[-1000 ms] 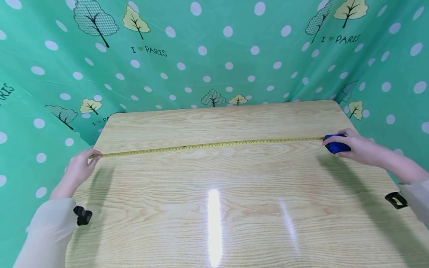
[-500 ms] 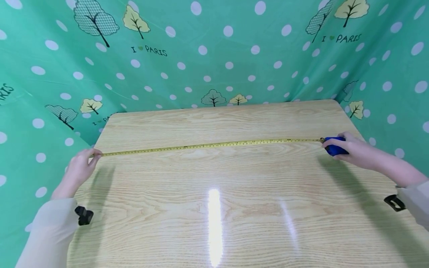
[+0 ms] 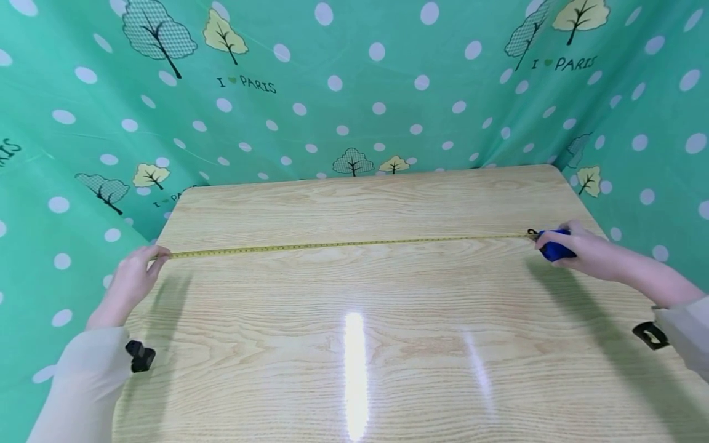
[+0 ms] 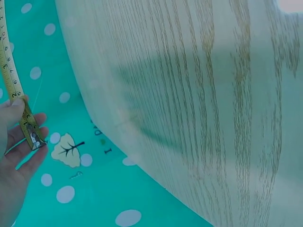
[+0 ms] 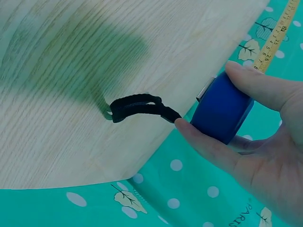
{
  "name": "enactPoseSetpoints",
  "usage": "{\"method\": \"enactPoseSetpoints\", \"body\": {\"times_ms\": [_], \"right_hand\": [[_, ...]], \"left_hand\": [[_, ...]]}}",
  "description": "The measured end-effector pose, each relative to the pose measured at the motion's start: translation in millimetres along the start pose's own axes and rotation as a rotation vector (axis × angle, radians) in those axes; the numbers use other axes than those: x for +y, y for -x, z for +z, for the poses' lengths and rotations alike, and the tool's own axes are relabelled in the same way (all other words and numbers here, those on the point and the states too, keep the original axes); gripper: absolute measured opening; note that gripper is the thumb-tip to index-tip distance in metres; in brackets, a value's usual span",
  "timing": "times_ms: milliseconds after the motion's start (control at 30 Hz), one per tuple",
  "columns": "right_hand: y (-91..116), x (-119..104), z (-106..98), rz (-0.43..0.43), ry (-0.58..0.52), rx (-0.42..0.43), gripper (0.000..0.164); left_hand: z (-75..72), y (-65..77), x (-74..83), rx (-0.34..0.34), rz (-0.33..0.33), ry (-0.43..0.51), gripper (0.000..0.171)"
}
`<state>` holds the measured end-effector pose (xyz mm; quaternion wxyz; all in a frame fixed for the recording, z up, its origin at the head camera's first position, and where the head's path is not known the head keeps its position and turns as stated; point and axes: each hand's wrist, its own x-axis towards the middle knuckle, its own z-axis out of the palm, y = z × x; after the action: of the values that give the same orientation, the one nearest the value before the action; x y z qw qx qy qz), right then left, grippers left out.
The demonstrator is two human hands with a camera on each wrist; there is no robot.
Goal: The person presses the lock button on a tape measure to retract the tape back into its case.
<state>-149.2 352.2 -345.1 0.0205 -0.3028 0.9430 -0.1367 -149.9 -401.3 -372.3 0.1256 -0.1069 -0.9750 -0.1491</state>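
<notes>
I see the tape [image 3: 354, 243] pulled out above the table [image 3: 266, 344]; fingers of the left hand [image 3: 133, 274] pinch it near its metal tip [image 4: 35, 141], the right hand's [image 3: 591, 247] grip the blue case [image 5: 221, 109]. Pull-out looks done, winding back isn't.

Behind the grip of your bare left hand [image 3: 135, 278] you wear a pale sleeve [image 3: 83, 372], with a black fitting [image 3: 141, 357], behind your right hand [image 3: 595, 251] a matching sleeve [image 3: 688, 329] and black frame [image 3: 642, 331].
</notes>
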Motion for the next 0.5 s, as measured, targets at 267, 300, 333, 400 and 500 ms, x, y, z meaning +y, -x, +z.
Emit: {"method": "enactPoseSetpoints", "body": {"times_ms": [267, 300, 333, 400, 500], "right_hand": [[0.7, 0.1, 1.9, -0.007, 0.003, -0.007, 0.045], [0.7, 0.1, 1.9, 0.000, 0.002, -0.017, 0.044], [0.7, 0.1, 1.8, 0.008, -0.001, -0.028, 0.044], [0.9, 0.0, 2.0, 0.024, -0.004, -0.045, 0.043], [1.5, -0.1, 2.6, 0.025, -0.011, -0.054, 0.043]], "left_hand": [[1.2, 2.7, -0.4, -0.030, 0.005, -0.012, 0.010], [1.4, 2.9, -0.3, -0.034, 0.001, -0.015, 0.010], [1.7, 3.2, -0.1, -0.033, 0.000, -0.019, 0.010], [2.5, 3.5, -0.3, -0.033, 0.000, -0.025, 0.010], [3.3, 4.2, -1.3, -0.029, -0.001, -0.026, 0.010]]}}
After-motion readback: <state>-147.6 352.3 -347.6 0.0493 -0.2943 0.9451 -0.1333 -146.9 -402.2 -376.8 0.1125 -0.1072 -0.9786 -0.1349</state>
